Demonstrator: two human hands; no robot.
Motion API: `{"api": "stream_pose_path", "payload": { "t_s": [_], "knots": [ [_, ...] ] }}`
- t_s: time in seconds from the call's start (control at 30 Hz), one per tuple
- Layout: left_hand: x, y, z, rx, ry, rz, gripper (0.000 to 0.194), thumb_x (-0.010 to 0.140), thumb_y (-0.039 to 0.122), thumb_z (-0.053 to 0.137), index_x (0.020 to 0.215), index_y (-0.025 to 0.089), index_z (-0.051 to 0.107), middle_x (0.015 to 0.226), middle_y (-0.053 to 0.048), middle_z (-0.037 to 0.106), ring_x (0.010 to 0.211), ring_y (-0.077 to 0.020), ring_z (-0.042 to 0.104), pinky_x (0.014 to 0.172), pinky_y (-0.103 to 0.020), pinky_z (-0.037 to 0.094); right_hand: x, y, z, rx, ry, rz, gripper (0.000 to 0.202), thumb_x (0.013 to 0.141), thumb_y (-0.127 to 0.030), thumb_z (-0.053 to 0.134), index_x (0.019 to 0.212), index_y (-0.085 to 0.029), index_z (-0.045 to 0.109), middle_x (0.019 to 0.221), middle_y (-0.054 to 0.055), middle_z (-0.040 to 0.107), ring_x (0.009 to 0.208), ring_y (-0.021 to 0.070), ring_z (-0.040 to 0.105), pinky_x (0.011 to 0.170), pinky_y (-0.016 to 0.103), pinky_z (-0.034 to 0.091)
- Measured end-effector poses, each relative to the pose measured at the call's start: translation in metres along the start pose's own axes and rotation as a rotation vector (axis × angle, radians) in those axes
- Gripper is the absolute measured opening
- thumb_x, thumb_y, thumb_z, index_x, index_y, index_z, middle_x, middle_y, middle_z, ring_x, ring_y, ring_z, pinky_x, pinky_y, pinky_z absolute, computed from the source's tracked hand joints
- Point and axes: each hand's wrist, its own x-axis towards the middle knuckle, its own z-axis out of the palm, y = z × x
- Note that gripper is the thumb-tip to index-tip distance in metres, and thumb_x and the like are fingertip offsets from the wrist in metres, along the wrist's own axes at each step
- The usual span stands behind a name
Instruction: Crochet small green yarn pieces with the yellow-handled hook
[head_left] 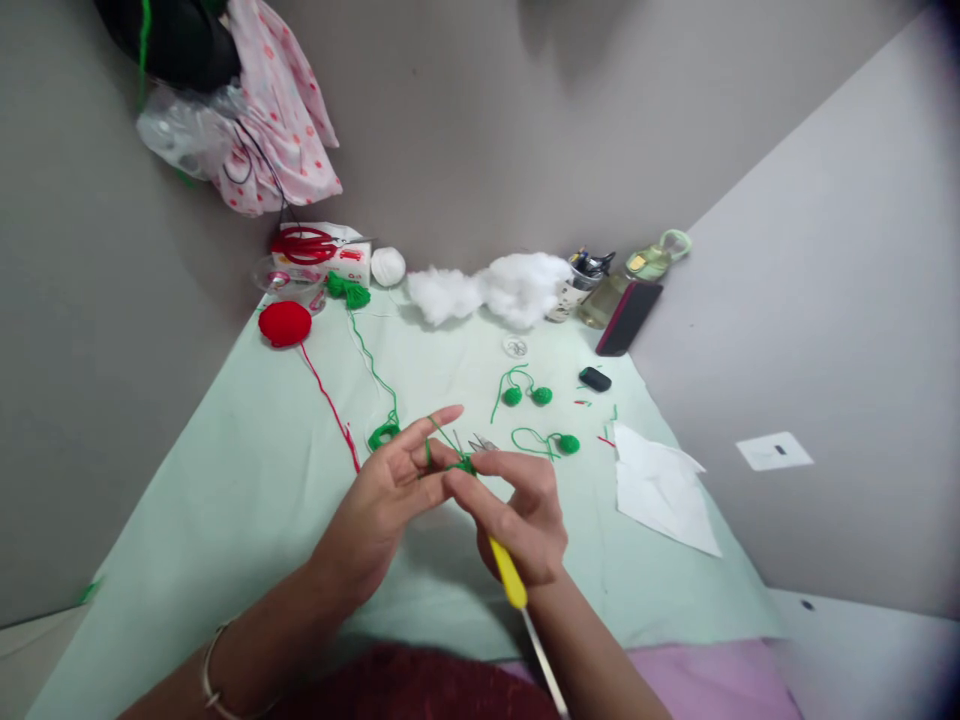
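Single head-worn view, forward and steeply down, close over a green-covered table (pixel 225 520) in a wall corner.

yarn at fingers (pixel 459 462): green | crochet hook handle (pixel 508 574): yellow, shaft silver | tablecloth (pixel 225 520): pale mint | crocheted disc (pixel 285 323): red, red tail | small balls (pixel 525 395): green | scissors (pixel 307 244): red handles | stuffing (pixel 495 288): white | hanging cloth (pixel 281 120): pink, red dots | phone (pixel 628 317): black, red edge | paper (pixel 660 487): white
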Motion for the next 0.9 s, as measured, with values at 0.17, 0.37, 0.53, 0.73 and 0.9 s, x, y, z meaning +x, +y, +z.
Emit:
{"api": "stream_pose_path", "payload": {
  "t_s": [0.17, 0.37, 0.53, 0.73, 0.9],
  "knots": [
    [-0.001, 0.001, -0.001, 0.312, 0.103, 0.215, 0.053, 0.085, 0.023, 0.079, 0.136, 0.026, 0.066, 0.093, -0.001, 0.074, 0.095, -0.0216, 0.069, 0.097, -0.039, 0.051, 0.003, -0.003, -0.004, 0.136, -0.019, 0.116, 0.044, 0.100, -0.012, 0.061, 0.136, -0.036, 0.069, 0.107, 0.007, 0.071, 0.088, 0.0194, 0.071, 0.070, 0.035, 0.062],
    [-0.001, -0.007, -0.008, 0.954, 0.228, 0.887, 0.019, 0.089, 0.013, 0.070, 0.101, 0.027, 0.073, 0.103, -0.005, 0.082, 0.090, -0.0254, 0.069, 0.087, -0.042, 0.053, -0.003, -0.011, -0.005, 0.004, -0.017, 0.075, 0.050, 0.096, -0.007, 0.062, 0.139, -0.032, 0.067, 0.104, 0.008, 0.075, 0.090, 0.0212, 0.074, 0.074, 0.037, 0.064],
    [0.001, -0.008, -0.016, 1.078, 0.262, 0.977, 0.020, 0.089, 0.014, 0.073, 0.103, 0.028, 0.072, 0.087, -0.003, 0.083, 0.085, -0.0273, 0.067, 0.086, -0.045, 0.052, 0.007, -0.021, -0.009, 0.055, -0.021, 0.075, 0.043, 0.094, -0.006, 0.063, 0.133, -0.024, 0.068, 0.100, 0.009, 0.076, 0.083, 0.0190, 0.072, 0.075, 0.036, 0.064],
    [0.001, -0.005, -0.017, 1.042, 0.273, 0.984, 0.034, 0.087, 0.014, 0.077, 0.118, 0.029, 0.074, 0.086, -0.002, 0.083, 0.086, -0.0282, 0.071, 0.090, -0.047, 0.052, 0.017, -0.026, -0.013, 0.296, 0.062, 0.371, 0.029, 0.098, -0.007, 0.058, 0.110, -0.027, 0.075, 0.085, 0.002, 0.075, 0.084, 0.0186, 0.072, 0.076, 0.034, 0.061],
    [0.003, -0.009, -0.019, 0.959, 0.140, 0.997, 0.041, 0.091, 0.007, 0.071, 0.127, 0.028, 0.071, 0.111, -0.004, 0.084, 0.096, -0.0244, 0.077, 0.099, -0.044, 0.056, 0.006, -0.027, -0.008, 0.146, -0.027, 0.284, 0.037, 0.097, -0.007, 0.060, 0.122, -0.030, 0.075, 0.105, 0.006, 0.076, 0.093, 0.0194, 0.074, 0.078, 0.033, 0.063]
  ]
}}
